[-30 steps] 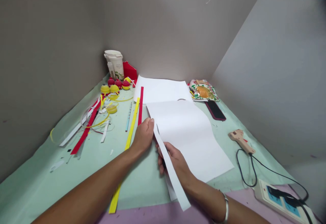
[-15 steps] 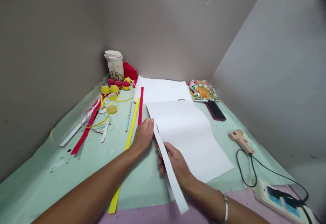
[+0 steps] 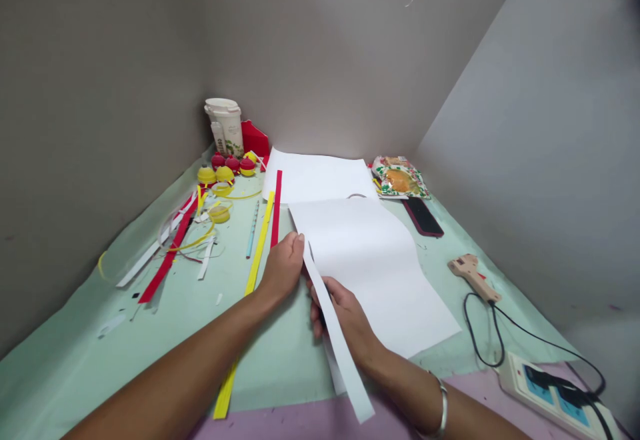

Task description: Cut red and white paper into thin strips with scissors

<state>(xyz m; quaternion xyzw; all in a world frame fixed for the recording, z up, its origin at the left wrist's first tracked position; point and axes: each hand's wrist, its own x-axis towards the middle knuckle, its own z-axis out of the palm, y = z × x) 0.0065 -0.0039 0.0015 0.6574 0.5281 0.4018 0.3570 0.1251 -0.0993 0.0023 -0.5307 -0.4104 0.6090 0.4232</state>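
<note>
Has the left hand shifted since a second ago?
No. The left hand sits in the same spot, fingertips at the left edge of the white sheet, just below the near end of the red strip.

Both forearms forward, left hand (image 3: 283,268) palm down, right hand (image 3: 345,317) just beside it, fingers curled.
</note>
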